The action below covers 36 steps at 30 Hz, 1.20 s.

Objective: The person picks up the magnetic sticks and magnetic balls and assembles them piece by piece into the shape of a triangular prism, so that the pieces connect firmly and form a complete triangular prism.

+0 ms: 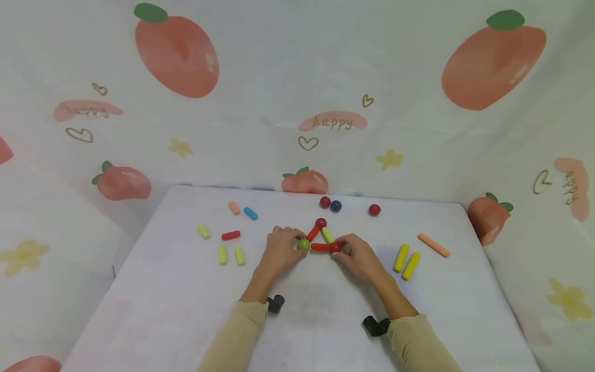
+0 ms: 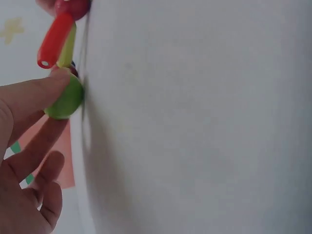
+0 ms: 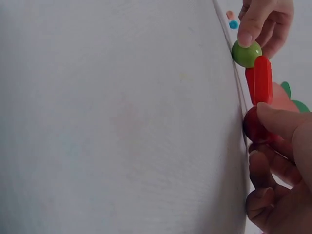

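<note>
While looking down from the head view, saw a green ball (image 1: 303, 245) pinched in the left hand (image 1: 282, 249) and a near red ball (image 1: 335, 247) pinched in the right hand (image 1: 360, 257), mid-worktop (image 1: 316, 320). Noted a far red ball (image 1: 321, 222) at 12 o'clock of the triangle, with a slanting red stick (image 1: 313, 233) running from it toward 7 o'clock, a yellow-green stick (image 1: 328, 235) toward 5, and a level red stick (image 1: 321, 247) reaching from the near red ball toward 9, just short of the green ball. Spotted, out from the triangle, a blue ball (image 1: 336, 206) toward 1 o'clock, two yellow sticks (image 1: 401, 258) between 3 and 4, and a blue stick (image 1: 250, 213) toward 10.

From the left wrist view, found the green ball near 9 o'clock between thumb and fingers, apart from the level red stick's holed end at 10.

From the right wrist view, found the near red ball at 3 o'clock under the right thumb, and the green ball at 2, gripped by the left hand.
</note>
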{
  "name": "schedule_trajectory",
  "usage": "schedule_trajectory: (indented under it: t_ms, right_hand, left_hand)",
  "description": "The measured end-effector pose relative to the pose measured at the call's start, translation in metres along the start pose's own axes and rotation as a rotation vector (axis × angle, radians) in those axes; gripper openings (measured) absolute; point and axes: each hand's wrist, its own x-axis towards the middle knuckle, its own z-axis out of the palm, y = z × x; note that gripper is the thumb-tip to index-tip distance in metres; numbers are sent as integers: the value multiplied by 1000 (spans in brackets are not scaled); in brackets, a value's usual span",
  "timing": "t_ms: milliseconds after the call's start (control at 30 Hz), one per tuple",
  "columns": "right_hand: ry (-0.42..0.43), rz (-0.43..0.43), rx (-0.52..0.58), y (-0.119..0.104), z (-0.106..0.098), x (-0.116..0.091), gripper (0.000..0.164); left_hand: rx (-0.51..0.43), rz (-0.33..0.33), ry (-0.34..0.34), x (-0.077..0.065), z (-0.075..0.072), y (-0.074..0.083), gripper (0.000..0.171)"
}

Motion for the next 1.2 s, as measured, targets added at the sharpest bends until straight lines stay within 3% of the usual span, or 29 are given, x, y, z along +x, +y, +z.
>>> schedule_trajectory:
  t_ms: [267, 767, 867, 1033, 1200]
  right_hand:
    - [15, 29, 0, -7, 3, -2, 39]
    - [49, 100, -55, -18, 9, -4, 43]
    - [55, 89, -56, -17, 11, -4, 43]
    - [63, 68, -57, -14, 12, -5, 45]
    - [73, 59, -48, -12, 9, -6, 46]
  left_hand:
    - [-145, -83, -53, -5, -3, -11, 37]
    - [-171, -73, -40, -13, -6, -14, 41]
    - [-201, -94, -7, -17, -16, -24, 46]
    - [-267, -151, 113, -31, -40, -54, 51]
    - [-270, -180, 190, -50, -50, -80, 58]
